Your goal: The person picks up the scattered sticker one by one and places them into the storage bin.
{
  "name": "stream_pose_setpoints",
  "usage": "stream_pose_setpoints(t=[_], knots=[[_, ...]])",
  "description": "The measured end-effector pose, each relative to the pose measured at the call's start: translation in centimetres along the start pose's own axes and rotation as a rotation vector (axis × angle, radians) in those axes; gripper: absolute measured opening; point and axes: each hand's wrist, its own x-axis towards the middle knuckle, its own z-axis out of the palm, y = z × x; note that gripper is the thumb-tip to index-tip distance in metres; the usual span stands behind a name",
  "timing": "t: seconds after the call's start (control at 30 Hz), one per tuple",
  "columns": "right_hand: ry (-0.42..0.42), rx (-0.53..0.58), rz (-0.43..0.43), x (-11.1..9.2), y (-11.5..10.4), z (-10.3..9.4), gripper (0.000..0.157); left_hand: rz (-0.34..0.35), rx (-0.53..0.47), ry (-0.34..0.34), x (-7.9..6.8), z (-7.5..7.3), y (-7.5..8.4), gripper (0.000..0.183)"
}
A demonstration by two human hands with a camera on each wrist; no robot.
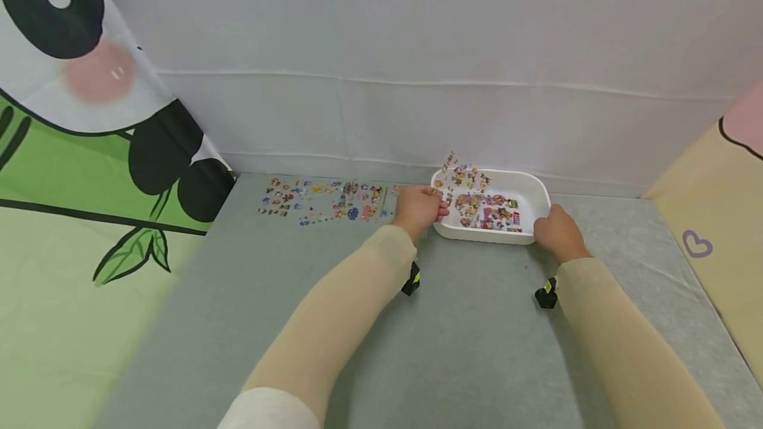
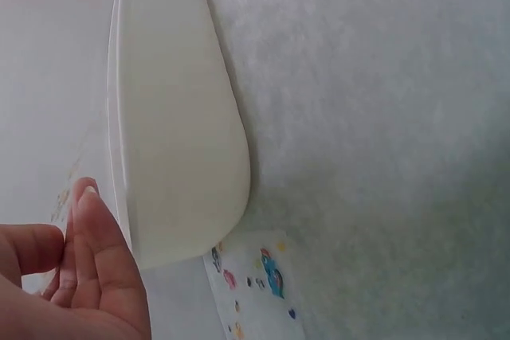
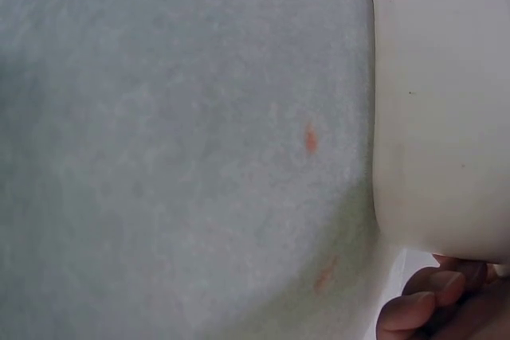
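Observation:
A white tray [image 1: 483,236] with rounded corners sits on the grey table, and colourful sticker sheets [image 1: 497,212] lie in it. My left hand [image 1: 419,209] is at the tray's left end, pinching a clear sticker sheet [image 1: 467,177] between thumb and fingers. That sheet stands partly raised over the tray's back left corner. In the left wrist view, the left hand [image 2: 92,276] is beside the tray wall [image 2: 175,117], with the sheet only faintly visible. My right hand [image 1: 560,234] grips the tray's right end. Its curled fingers [image 3: 422,308] show by the tray's end in the right wrist view.
More clear sticker sheets [image 1: 334,200] lie in a row on the table [image 1: 477,336], left of the tray. A pale cloth wall [image 1: 381,118] rises right behind the tray. Printed cartoon panels flank the table on both sides.

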Motion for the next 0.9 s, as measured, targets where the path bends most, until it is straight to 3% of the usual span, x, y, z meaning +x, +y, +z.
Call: stream_pose_setpoints(t=[0.33,0.57,0.8,0.9], knots=[[0.002,0.013,0.001,0.2,0.2,0.1,0.062,-0.008,0.075,0.018,-0.9,2.3,1.0,0.031],[0.007,0.013,-0.004,0.2,0.5,0.1,0.062,0.012,0.184,0.036,-1.5,3.5,0.9,0.015],[0.034,0.01,-0.035,0.6,0.8,0.4,0.06,0.049,0.275,0.013,-1.7,4.6,0.9,0.045],[0.04,0.004,-0.049,0.7,0.9,0.4,0.059,0.045,0.319,0.001,-1.8,4.8,0.9,0.048]])
